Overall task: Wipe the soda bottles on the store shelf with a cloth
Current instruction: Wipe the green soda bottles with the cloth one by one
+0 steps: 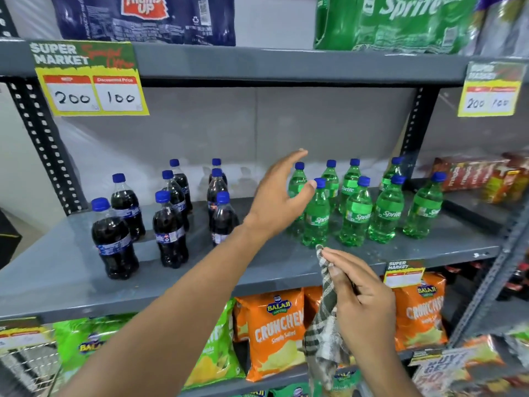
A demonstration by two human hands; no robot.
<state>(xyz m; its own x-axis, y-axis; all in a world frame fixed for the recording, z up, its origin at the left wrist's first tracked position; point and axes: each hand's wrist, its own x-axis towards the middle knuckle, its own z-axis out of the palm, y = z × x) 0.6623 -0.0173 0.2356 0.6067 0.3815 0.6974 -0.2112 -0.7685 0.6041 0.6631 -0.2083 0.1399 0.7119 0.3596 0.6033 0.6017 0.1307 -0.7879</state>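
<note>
Several dark cola bottles [114,236] with blue caps stand on the left half of the grey shelf [257,270]. Several green Sprite bottles [356,216] stand on its right half. My left hand [279,202] reaches over the shelf with fingers spread, just in front of the leftmost Sprite bottles [316,216] and holding nothing. My right hand [360,299] is lower, in front of the shelf edge, pinching a checked green-and-white cloth [323,336] that hangs down from it.
The shelf above carries a blue Thums Up pack [143,18] and a green Sprite pack [395,21]. Price cards [91,78] hang from its edge. Orange and green chip bags [274,330] fill the shelf below. Red packets [472,173] lie at the far right.
</note>
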